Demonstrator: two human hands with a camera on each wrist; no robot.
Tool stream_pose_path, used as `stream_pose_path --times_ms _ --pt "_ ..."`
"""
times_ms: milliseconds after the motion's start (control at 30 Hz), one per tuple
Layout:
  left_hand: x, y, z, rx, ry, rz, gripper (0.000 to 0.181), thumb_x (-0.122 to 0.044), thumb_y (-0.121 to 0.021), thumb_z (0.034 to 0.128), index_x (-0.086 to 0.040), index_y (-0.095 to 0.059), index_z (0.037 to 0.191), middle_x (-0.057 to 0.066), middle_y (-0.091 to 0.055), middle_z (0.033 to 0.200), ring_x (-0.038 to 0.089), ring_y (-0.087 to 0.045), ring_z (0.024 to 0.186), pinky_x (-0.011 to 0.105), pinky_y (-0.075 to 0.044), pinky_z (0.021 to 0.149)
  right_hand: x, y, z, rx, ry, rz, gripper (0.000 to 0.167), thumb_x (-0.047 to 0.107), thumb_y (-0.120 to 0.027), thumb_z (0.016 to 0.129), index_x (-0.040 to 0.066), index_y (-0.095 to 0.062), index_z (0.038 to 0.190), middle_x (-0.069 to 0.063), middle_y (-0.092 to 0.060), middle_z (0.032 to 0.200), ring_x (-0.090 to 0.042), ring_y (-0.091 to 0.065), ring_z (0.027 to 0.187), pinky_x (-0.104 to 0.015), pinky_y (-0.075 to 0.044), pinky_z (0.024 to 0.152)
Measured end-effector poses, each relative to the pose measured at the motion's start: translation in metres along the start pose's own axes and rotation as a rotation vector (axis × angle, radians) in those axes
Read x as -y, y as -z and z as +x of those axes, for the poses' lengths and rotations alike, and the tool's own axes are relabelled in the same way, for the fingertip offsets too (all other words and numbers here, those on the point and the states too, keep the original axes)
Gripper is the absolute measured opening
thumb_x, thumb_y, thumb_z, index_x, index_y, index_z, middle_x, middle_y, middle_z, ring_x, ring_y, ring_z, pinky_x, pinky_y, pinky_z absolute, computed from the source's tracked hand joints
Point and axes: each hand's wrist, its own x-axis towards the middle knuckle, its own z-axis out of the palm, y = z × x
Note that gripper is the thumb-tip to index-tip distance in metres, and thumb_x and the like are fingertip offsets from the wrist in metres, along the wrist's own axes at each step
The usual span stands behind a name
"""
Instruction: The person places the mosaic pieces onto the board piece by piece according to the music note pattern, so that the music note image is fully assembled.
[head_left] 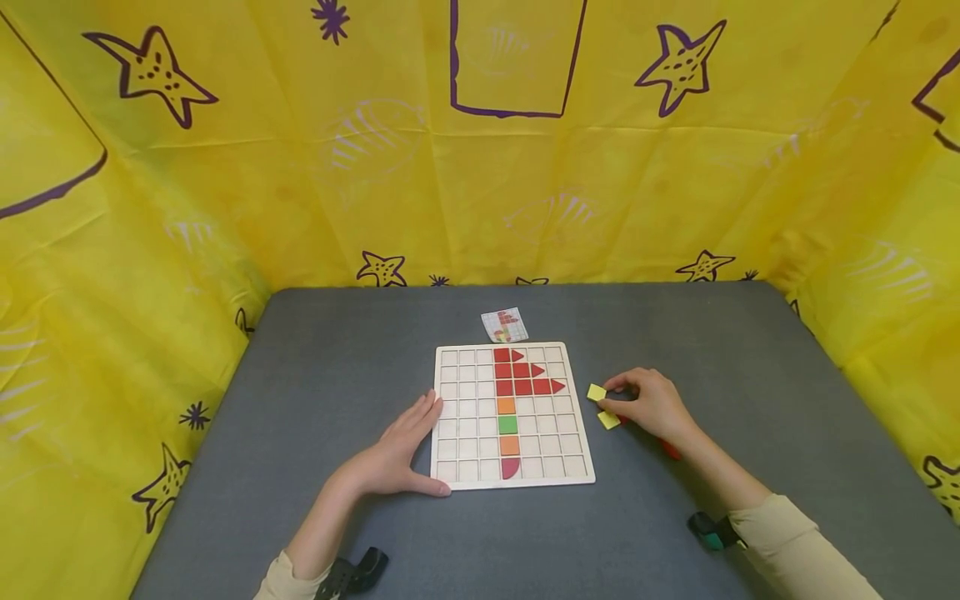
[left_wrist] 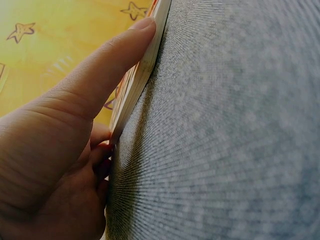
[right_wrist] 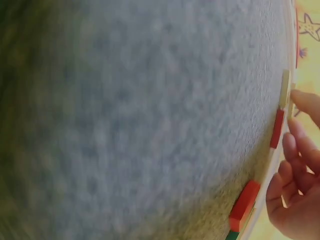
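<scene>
A pale wooden grid board (head_left: pixel 468 417) lies on the table, bearing red squares and triangles at its top. Below them run an orange tile (head_left: pixel 506 406), a green tile (head_left: pixel 507 425), another orange tile and a crimson rounded piece (head_left: pixel 510 468). My left hand (head_left: pixel 390 454) rests along the board's left edge, its thumb (left_wrist: pixel 135 42) against the near corner. Just right of the board, my right hand (head_left: pixel 648 404) pinches a yellow square tile (head_left: pixel 596 392) between thumb and forefinger. Another yellow tile (head_left: pixel 608 420) lies right below it.
A small printed card (head_left: pixel 505 325) with a coloured grid pattern lies behind the board. Red pieces (right_wrist: pixel 245 205) lie on the table (head_left: pixel 337 350) under the right hand, partly hidden, with a bit of green (right_wrist: pixel 232 235) beside them. Yellow patterned cloth (head_left: pixel 480 200) surrounds the table.
</scene>
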Motion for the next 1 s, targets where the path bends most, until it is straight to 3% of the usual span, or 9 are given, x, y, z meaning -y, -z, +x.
stream_pose_path --times_ms 333,633,800,1000 --pt "0.002 -0.001 0.001 0.004 0.001 -0.001 0.123 -0.06 -0.08 0.0695 -0.004 -0.013 0.156 0.012 -0.003 0.163 0.031 -0.003 0.149 0.059 -0.016 0.112 0.031 -0.019 -0.008 0.037 0.018 0.144 0.026 0.031 -0.086 0.075 0.017 -0.076 0.095 0.005 -0.066 0.088 -0.017 -0.053 0.084 -0.033 -0.042 0.073" --pt "0.002 -0.001 0.0 0.004 0.004 -0.004 0.123 -0.06 -0.08 0.0697 -0.004 -0.013 0.156 0.012 -0.002 0.163 0.031 -0.002 0.149 0.06 -0.015 0.112 0.068 -0.041 -0.011 0.14 0.059 0.229 0.024 0.032 -0.086 0.073 0.026 -0.074 0.093 0.012 -0.064 0.089 -0.015 -0.051 0.087 -0.035 -0.042 0.075" --pt "0.003 -0.001 0.0 0.004 0.005 -0.001 0.123 -0.06 -0.08 0.0699 -0.004 -0.012 0.156 0.012 -0.002 0.163 0.031 -0.002 0.149 0.06 -0.015 0.112 0.085 -0.056 -0.009 0.173 0.159 0.203 0.024 0.034 -0.087 0.073 0.028 -0.073 0.091 0.018 -0.065 0.089 -0.011 -0.053 0.092 -0.037 -0.043 0.083" --pt "0.003 -0.002 0.0 0.004 0.009 -0.003 0.123 -0.06 -0.08 0.0701 -0.004 -0.012 0.156 0.012 -0.001 0.163 0.031 -0.002 0.149 0.06 -0.015 0.112 0.103 -0.069 -0.004 0.214 0.313 0.124 0.02 0.034 -0.085 0.074 0.024 -0.072 0.086 0.016 -0.064 0.086 -0.008 -0.051 0.09 -0.032 -0.043 0.082"
